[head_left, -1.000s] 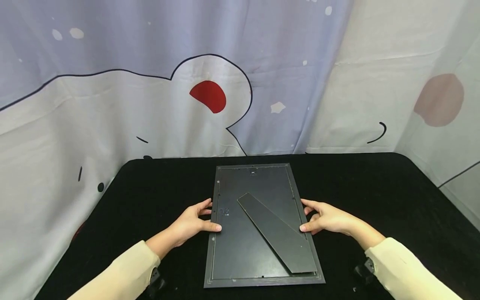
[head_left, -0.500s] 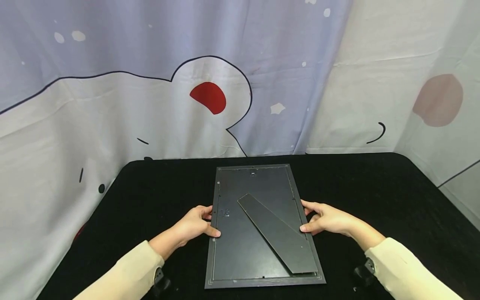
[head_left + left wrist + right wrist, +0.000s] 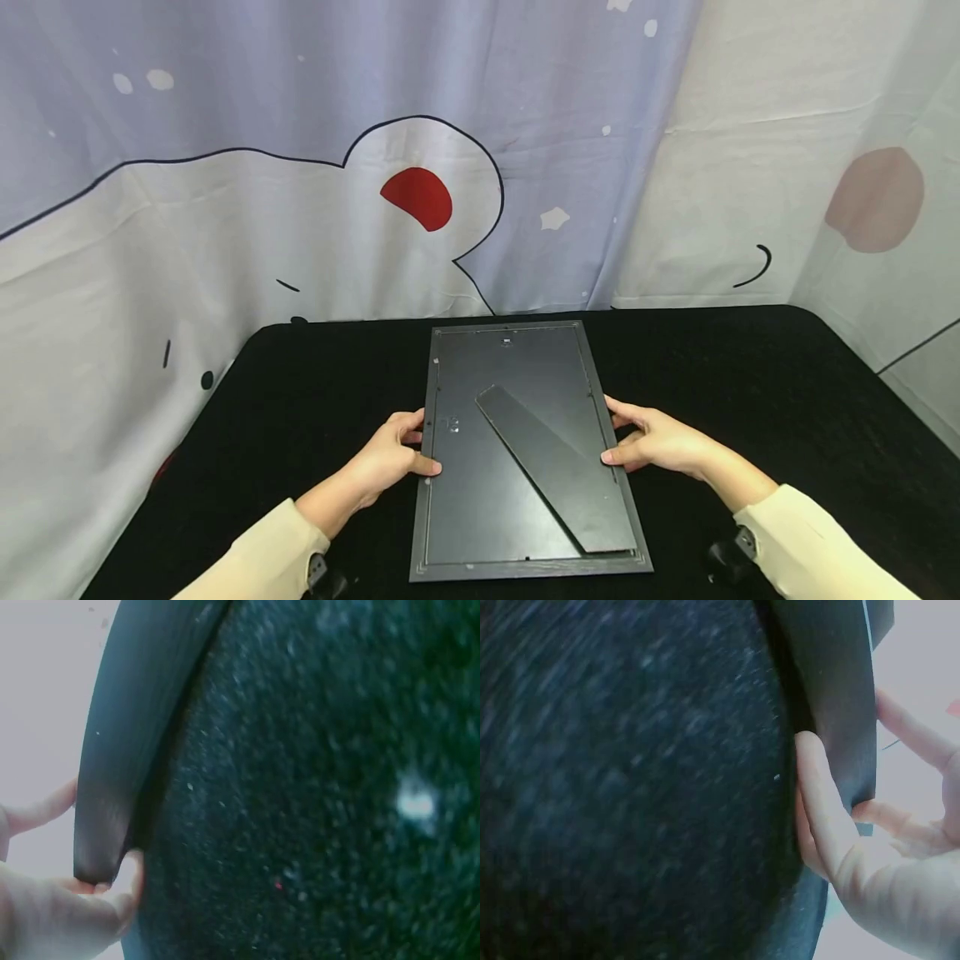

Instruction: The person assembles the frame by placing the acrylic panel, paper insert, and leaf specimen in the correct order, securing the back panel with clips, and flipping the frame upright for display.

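A dark grey picture frame [image 3: 480, 500] shows its back, with a folded stand leg [image 3: 555, 475] slanting across the panel. My left hand [image 3: 386, 458] grips its left edge, thumb on the back panel's border and fingers at the side. On the opposite edge my right hand [image 3: 656, 437] holds the frame the same way. In the left wrist view, fingertips [image 3: 133, 874] curl by the lower rim of the frame's side [image 3: 124, 750]. The right wrist view has fingers [image 3: 817, 780] against the frame's side [image 3: 840, 705] and the thumb on its other face.
A black cloth covers the table [image 3: 750, 375] under the frame. Behind it hangs a pale curtain [image 3: 555, 167] with printed shapes, and white fabric [image 3: 885, 275] closes off the right side.
My left hand shifts slightly down along the edge and its thumb moves nearer the border. The frame's far edge rises a little. The right hand stays on its edge.
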Tool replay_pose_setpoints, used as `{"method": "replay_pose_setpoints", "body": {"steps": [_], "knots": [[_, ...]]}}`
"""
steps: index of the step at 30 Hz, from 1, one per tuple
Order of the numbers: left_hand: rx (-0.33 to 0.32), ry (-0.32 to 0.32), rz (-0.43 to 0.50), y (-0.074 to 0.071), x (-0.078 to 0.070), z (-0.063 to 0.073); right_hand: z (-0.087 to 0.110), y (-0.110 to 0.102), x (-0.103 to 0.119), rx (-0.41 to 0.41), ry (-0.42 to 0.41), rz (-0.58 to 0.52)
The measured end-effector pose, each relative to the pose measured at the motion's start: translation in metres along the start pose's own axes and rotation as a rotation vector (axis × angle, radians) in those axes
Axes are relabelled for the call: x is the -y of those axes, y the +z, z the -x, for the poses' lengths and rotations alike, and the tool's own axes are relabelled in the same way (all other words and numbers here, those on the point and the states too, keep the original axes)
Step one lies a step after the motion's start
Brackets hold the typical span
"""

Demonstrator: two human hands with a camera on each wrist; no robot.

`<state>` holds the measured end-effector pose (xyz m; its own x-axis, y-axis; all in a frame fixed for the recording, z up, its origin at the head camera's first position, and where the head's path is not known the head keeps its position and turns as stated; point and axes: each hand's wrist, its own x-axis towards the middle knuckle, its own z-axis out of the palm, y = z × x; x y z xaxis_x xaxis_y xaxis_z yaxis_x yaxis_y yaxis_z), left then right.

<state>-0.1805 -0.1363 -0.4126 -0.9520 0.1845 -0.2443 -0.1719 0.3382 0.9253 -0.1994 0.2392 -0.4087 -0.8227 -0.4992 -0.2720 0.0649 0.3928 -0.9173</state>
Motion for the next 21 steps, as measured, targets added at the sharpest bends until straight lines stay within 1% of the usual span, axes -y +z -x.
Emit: {"method": "replay_pose_setpoints", "body": {"steps": [3, 5, 8, 12, 18, 21], "knots": [[0.026, 0.02, 0.046, -0.001, -0.002, 0.003, 0.003, 0.001, 0.003, -0.014, -0.003, -0.011], [0.038, 0.029, 0.058, -0.001, -0.005, 0.006, 0.004, 0.002, 0.005, -0.02, -0.011, -0.014], [0.031, 0.039, 0.03, -0.002, -0.009, 0.01, 0.006, 0.003, 0.008, -0.028, -0.035, -0.004], [0.026, 0.061, -0.009, -0.004, -0.014, 0.011, 0.008, 0.003, 0.014, -0.066, -0.069, 0.037], [0.058, 0.137, -0.024, -0.007, -0.024, 0.009, 0.007, 0.001, 0.025, -0.143, -0.09, 0.096], [0.061, 0.17, -0.024, -0.008, -0.031, 0.007, 0.006, -0.002, 0.03, -0.174, -0.116, 0.114]]}}
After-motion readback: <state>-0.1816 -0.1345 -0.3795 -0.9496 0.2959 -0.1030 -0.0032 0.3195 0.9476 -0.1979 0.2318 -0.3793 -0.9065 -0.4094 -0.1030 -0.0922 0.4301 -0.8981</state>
